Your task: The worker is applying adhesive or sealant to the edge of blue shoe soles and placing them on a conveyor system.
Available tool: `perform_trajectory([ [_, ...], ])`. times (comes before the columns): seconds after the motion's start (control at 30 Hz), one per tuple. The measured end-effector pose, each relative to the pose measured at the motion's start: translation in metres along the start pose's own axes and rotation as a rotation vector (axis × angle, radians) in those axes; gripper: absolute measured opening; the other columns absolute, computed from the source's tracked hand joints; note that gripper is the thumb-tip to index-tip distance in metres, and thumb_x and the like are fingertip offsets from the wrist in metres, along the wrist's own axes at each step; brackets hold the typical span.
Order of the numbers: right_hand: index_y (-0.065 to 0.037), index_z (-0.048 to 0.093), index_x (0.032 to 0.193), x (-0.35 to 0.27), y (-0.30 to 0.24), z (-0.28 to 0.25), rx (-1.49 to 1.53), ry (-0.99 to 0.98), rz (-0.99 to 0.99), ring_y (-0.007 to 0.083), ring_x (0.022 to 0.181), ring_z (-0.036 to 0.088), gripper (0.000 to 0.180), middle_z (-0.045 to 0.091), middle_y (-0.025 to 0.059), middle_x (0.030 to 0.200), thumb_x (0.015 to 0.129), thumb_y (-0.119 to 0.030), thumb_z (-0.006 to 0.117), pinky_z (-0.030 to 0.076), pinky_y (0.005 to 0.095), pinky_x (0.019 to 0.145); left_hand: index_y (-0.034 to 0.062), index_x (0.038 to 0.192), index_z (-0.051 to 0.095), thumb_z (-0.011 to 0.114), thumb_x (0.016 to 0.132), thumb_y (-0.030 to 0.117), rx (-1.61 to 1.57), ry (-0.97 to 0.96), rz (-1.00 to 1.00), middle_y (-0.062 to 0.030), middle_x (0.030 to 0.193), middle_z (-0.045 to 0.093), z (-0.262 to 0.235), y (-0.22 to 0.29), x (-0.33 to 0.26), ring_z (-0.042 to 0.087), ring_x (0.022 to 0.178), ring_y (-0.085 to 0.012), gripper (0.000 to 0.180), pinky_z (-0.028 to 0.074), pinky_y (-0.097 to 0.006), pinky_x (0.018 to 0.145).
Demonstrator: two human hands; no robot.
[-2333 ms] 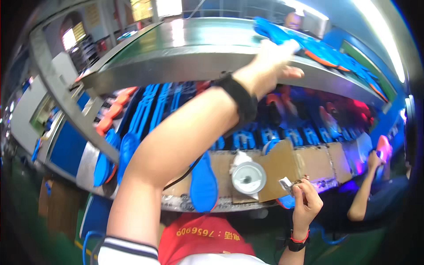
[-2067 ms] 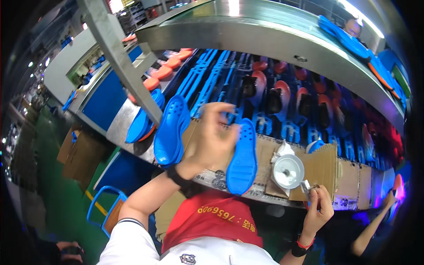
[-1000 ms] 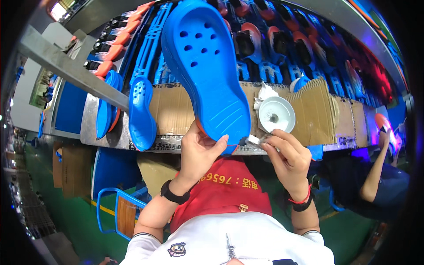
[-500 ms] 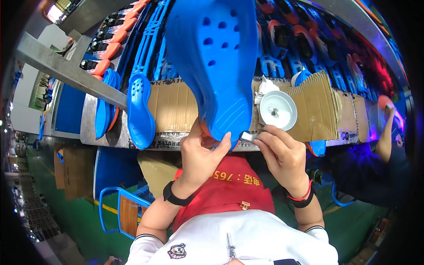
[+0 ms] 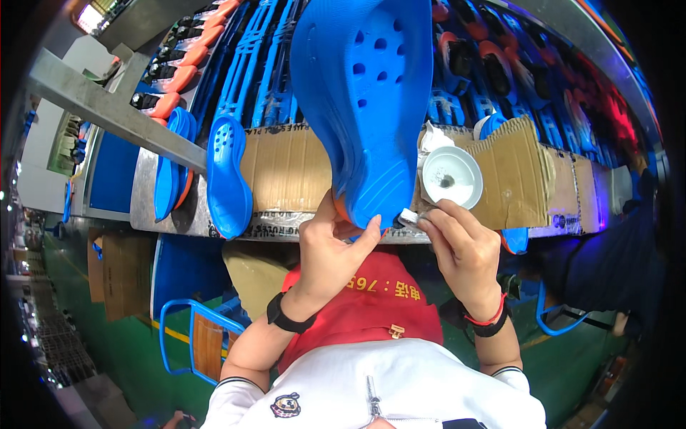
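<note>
Left hand (image 5: 329, 254) holds sole (image 5: 368, 143); yellow lettering (image 5: 386, 286) marks apron (image 5: 368, 322).

- Two hands: one left hand (image 5: 332, 250), one right hand (image 5: 464, 250)
- One blue sole (image 5: 368, 136) held in the left
- One small pale-tipped tool (image 5: 407, 216) in the right
- One white bowl (image 5: 474, 173), right of the sole
- Two dark wristbands (image 5: 284, 314)
- One red apron (image 5: 361, 314)
- At least four coral-ended pieces (image 5: 176, 80), far left
- One wood-backed chair (image 5: 207, 343), near left

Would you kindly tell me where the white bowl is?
In the head view, the white bowl sits right of centre, between the held blue sole and a cardboard piece, just beyond the right hand.
</note>
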State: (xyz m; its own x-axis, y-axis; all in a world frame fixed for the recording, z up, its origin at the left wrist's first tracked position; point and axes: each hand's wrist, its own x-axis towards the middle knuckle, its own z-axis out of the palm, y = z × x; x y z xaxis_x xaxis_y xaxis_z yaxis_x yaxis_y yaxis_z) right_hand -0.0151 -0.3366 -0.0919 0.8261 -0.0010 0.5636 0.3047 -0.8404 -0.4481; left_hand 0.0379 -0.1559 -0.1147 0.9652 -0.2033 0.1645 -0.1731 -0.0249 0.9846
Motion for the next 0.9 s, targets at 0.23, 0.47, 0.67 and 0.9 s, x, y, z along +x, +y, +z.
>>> perform_trajectory([
  [0.23,-0.003,0.064,0.088,0.000,0.006,-0.015,-0.075,0.053,0.045,0.0255,0.064,0.064,0.016,0.064,0.0100,0.088,0.075,-0.005,0.074,0.049,0.0317,0.052,-0.0075,0.109,0.054,0.071,0.078,0.003,0.058,-0.036,0.041,-0.0169,0.085,0.069,0.009,0.004,0.011,0.070,0.078,-0.0215,0.036,0.056,-0.030,0.068],
  [0.47,0.001,0.064,0.087,-0.020,0.029,-0.060,-0.131,0.306,0.215,0.0294,0.067,0.064,0.014,0.065,0.0150,0.088,0.076,0.001,0.072,0.051,0.0315,0.058,-0.0011,0.125,0.027,0.070,0.079,-0.001,-0.307,-0.285,0.014,-0.0176,0.114,0.057,0.033,0.068,0.052,0.063,0.100,-0.0250,0.063,0.056,-0.034,0.080],
  [0.67,0.002,0.063,0.086,-0.030,0.031,-0.082,-0.130,0.386,0.338,0.0268,0.063,0.063,0.012,0.065,0.0152,0.086,0.076,0.003,0.071,0.050,0.0306,0.054,-0.0072,0.115,0.050,0.066,0.087,0.014,-0.545,-0.587,0.145,-0.0177,0.108,0.063,0.114,0.171,0.181,0.067,0.090,-0.0237,0.039,0.056,-0.035,0.084],
  [0.9,0.001,0.064,0.086,-0.025,0.028,-0.066,-0.045,0.296,0.281,0.0274,0.063,0.063,0.014,0.065,0.0150,0.086,0.074,0.002,0.073,0.050,0.0310,0.054,-0.0092,0.124,0.040,0.061,0.092,0.018,-0.331,-0.512,0.175,-0.0167,0.114,0.057,0.123,0.168,0.201,0.064,0.087,-0.0209,0.047,0.054,-0.028,0.076],
])
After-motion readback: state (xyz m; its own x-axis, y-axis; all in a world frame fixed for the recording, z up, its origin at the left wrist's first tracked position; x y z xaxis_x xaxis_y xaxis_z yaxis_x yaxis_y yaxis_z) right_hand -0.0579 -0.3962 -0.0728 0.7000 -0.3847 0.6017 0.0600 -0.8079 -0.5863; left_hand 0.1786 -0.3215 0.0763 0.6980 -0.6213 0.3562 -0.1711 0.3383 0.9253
